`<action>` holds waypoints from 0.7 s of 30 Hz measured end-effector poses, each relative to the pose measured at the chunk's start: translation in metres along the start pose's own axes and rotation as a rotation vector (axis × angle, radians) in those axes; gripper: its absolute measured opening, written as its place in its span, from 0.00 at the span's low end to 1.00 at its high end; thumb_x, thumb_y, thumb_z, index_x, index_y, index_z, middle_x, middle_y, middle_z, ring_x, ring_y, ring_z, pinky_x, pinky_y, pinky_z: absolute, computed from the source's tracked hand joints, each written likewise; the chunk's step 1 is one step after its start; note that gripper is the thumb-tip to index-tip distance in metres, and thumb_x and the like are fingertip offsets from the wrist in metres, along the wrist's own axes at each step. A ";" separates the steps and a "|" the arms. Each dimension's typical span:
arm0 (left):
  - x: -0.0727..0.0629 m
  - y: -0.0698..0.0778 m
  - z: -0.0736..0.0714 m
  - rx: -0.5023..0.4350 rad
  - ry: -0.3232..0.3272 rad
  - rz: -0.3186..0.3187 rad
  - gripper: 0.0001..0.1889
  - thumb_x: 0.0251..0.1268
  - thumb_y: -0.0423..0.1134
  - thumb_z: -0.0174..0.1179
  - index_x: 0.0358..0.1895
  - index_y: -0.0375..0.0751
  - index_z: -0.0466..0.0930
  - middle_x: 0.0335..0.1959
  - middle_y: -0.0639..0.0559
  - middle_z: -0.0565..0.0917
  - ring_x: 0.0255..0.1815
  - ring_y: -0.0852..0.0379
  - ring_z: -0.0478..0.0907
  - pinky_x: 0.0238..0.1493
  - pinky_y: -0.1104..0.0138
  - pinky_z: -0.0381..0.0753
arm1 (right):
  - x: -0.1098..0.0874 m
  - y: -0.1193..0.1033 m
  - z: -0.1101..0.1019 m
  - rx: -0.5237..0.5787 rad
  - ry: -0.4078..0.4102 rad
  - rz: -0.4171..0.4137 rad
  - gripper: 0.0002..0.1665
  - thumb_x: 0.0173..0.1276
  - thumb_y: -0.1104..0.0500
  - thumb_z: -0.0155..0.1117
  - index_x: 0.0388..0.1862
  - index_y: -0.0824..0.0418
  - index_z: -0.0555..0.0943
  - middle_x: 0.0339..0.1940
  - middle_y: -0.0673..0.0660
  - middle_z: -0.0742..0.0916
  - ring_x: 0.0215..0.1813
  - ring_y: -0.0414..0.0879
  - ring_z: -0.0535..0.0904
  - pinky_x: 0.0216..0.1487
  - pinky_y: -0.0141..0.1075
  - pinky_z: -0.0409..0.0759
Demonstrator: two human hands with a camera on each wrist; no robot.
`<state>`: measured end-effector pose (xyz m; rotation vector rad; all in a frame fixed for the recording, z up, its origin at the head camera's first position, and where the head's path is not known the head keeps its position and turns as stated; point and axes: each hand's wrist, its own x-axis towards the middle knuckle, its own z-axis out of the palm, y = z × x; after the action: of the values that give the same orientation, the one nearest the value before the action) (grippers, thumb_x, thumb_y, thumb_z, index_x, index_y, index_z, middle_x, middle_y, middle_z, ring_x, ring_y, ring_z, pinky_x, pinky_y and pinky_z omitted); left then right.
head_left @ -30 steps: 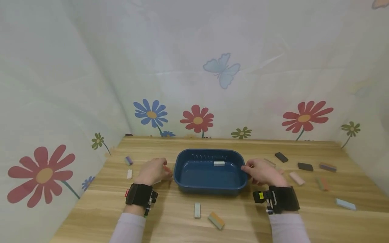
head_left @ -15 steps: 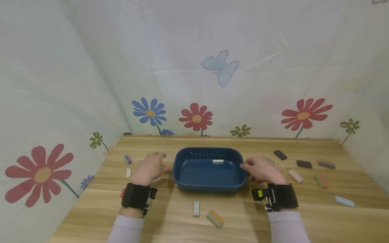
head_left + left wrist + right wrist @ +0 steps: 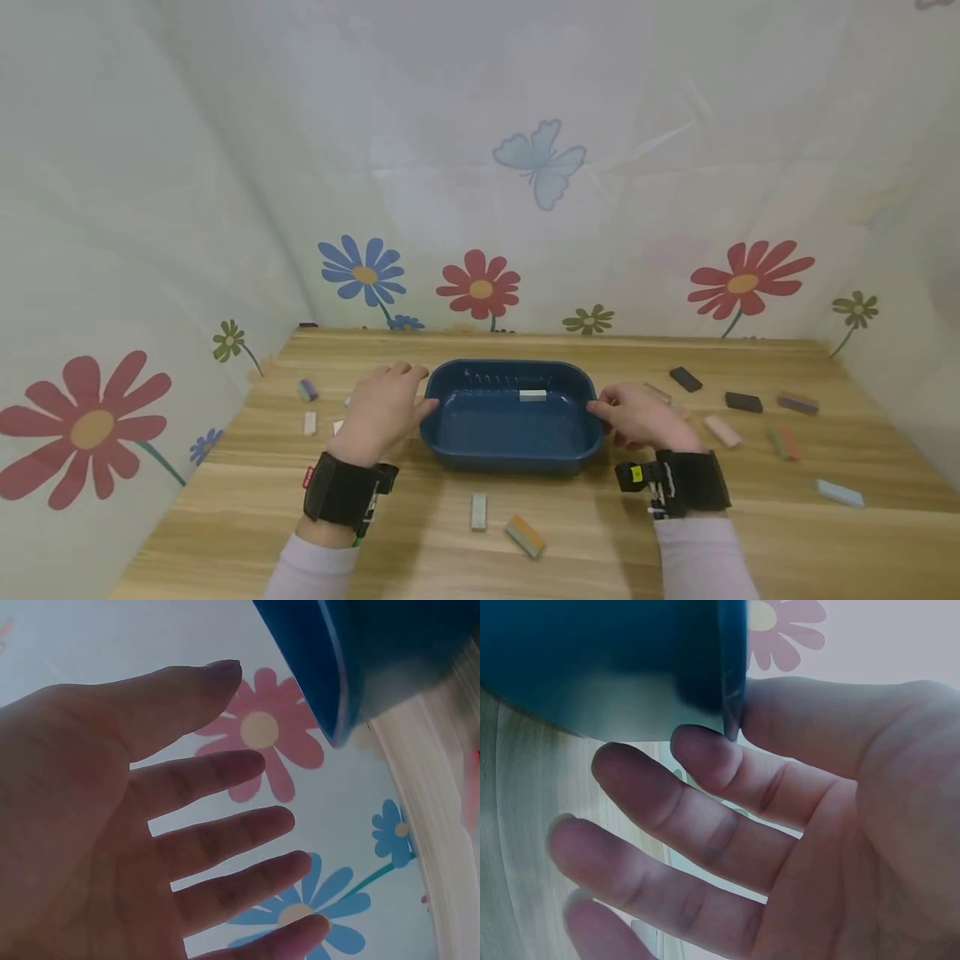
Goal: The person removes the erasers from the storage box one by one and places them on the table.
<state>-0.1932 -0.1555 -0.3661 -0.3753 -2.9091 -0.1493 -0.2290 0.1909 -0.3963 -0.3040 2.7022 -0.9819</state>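
A dark blue rectangular tray stands on the wooden table, with one small white block inside near its back wall. My right hand pinches the tray's right rim; in the right wrist view the thumb is on one side of the rim and the index fingertip on the other, the remaining fingers loosely bent below. At the left end, my left hand is held beside the rim. Its fingers are straight and spread in the left wrist view, a gap between them and the tray's edge.
Nearest the front lie a pale grey block and an orange-and-green block. Several blocks, including a black one, a pink one and a light blue one, are scattered right. A white block lies left. A flowered curtain closes the back.
My left hand has straightened its fingers and shifted up and right beside the tray's left rim. White blocks beside it now show. The right hand keeps its pinch on the rim.
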 end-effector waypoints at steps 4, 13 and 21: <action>0.004 0.010 0.001 -0.013 0.014 0.055 0.25 0.65 0.50 0.64 0.59 0.38 0.77 0.52 0.41 0.81 0.53 0.43 0.78 0.50 0.52 0.77 | -0.002 0.000 -0.002 0.005 0.007 0.001 0.14 0.75 0.53 0.56 0.31 0.61 0.77 0.23 0.57 0.82 0.23 0.49 0.79 0.23 0.38 0.75; 0.035 0.037 0.004 -0.001 -0.063 0.314 0.21 0.68 0.46 0.62 0.60 0.41 0.77 0.51 0.49 0.82 0.48 0.54 0.81 0.50 0.61 0.78 | 0.001 -0.001 0.002 0.024 0.011 0.005 0.15 0.75 0.53 0.56 0.31 0.61 0.77 0.24 0.58 0.83 0.23 0.49 0.79 0.25 0.40 0.77; 0.091 0.073 0.031 0.286 -0.034 0.785 0.13 0.71 0.38 0.58 0.56 0.49 0.78 0.44 0.53 0.81 0.39 0.59 0.77 0.40 0.69 0.78 | -0.001 0.000 0.001 0.029 0.024 0.009 0.15 0.75 0.54 0.57 0.30 0.61 0.77 0.23 0.58 0.83 0.23 0.50 0.79 0.26 0.41 0.78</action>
<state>-0.2660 -0.0593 -0.3717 -1.4033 -2.5239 0.3861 -0.2275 0.1905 -0.3971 -0.2766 2.7062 -1.0277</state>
